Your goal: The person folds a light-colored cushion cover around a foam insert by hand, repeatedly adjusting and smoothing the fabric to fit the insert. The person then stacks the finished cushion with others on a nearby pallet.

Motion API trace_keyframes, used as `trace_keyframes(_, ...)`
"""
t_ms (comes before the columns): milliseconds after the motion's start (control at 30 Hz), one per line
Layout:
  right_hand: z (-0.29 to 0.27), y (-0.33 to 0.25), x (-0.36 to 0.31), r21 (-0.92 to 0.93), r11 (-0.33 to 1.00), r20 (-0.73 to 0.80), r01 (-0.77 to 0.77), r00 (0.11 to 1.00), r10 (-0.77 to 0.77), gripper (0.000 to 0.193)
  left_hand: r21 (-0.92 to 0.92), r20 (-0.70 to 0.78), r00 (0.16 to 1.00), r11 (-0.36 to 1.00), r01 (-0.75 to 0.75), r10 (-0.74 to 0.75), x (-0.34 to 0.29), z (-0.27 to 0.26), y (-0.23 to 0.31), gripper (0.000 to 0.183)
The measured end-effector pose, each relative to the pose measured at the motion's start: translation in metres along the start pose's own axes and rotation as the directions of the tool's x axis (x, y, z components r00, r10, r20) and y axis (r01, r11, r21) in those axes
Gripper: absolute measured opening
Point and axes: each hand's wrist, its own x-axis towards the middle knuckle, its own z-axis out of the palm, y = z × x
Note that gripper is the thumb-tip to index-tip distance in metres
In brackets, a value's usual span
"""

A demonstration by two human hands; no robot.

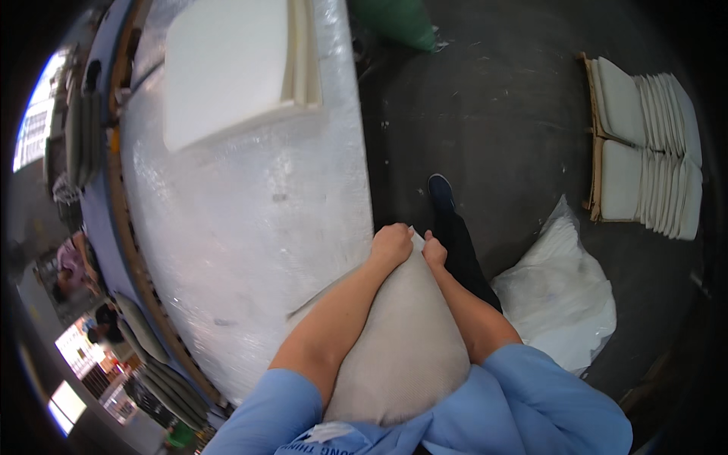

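Note:
A beige fabric cushion cover [402, 341] leans against my body and rests partly over the table's edge. My left hand [392, 244] is closed on its far end, the fingers wrapped round the edge. Just to the right, my right hand [434, 250] pinches the same end. Between the two hands a small white piece [417, 240] shows, perhaps part of a pad inside; the rest of the inside is hidden. On the table's far part lies a stack of white foam pads [231, 68].
The table [250, 227] is covered in clear plastic film. A white plastic bag [561, 296] sits on the floor at right. Several pale pads [652, 152] stand stacked at far right. A green sack [394, 19] is at the top. People [76, 265] are at the left.

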Motion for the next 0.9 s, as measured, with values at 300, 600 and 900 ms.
trace_keyframes(300, 0.027, 0.022, 0.021, -0.042, 0.986, 0.125, 0.159, 0.980, -0.153, 0.054, 0.064, 0.032, 0.998, 0.997, 0.049, -0.051, 0.009, 0.012, 0.004, 0.036)
trace_keyframes(600, 0.018, 0.032, 0.024, -0.455, 0.736, 0.162, 0.501, 0.859, -0.485, 0.048, 0.033, 0.032, 0.999, 0.999, -0.036, 0.035, 0.014, 0.006, 0.012, 0.034)
trace_keyframes(900, 0.045, 0.029, 0.055, -0.080, 0.968, -0.029, 0.239, 0.970, -0.242, 0.062, -0.063, -0.051, 0.999, 0.998, 0.014, -0.018, -0.018, -0.021, 0.013, 0.028)
